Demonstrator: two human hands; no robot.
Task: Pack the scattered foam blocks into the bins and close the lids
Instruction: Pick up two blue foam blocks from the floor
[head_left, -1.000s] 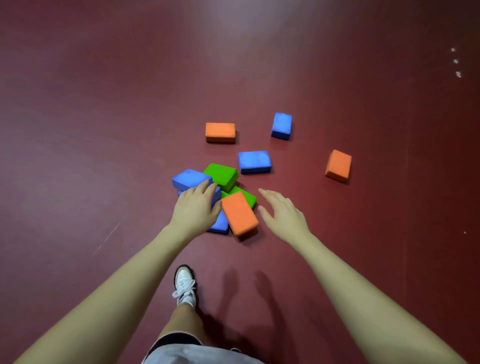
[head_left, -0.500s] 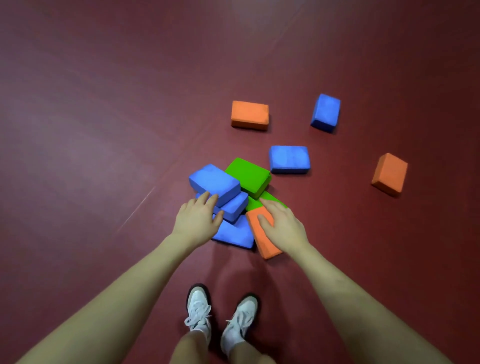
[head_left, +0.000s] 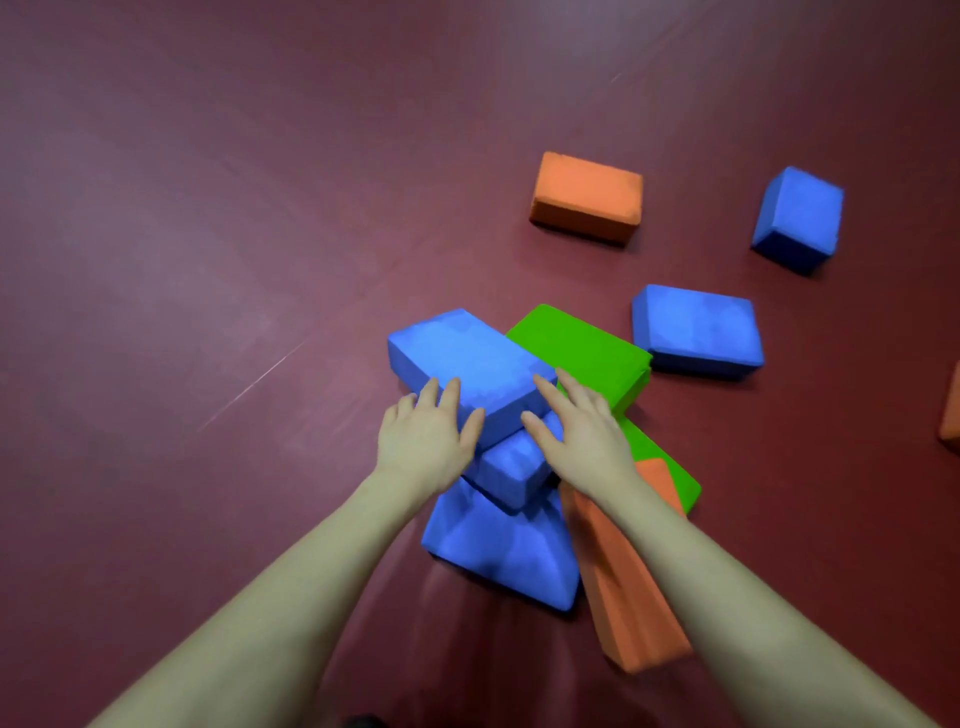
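On the dark red floor (head_left: 208, 260), foam blocks lie heaped and scattered, unmarked. Left hand (head_left: 423, 441) and right hand (head_left: 584, 439), fingers nearly straight, rest on either end of the top blue block (head_left: 467, 364), which lies across the pile's other blocks.

My left hand (head_left: 423, 441) and right hand (head_left: 584, 434) rest flat-fingered on the top blue block (head_left: 467, 366) of the pile. Other foam blocks lie scattered on the dark red floor (head_left: 208, 208).

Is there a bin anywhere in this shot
No, only foam blocks such as the top blue block and the far orange block lie on the red floor; no bin shows.
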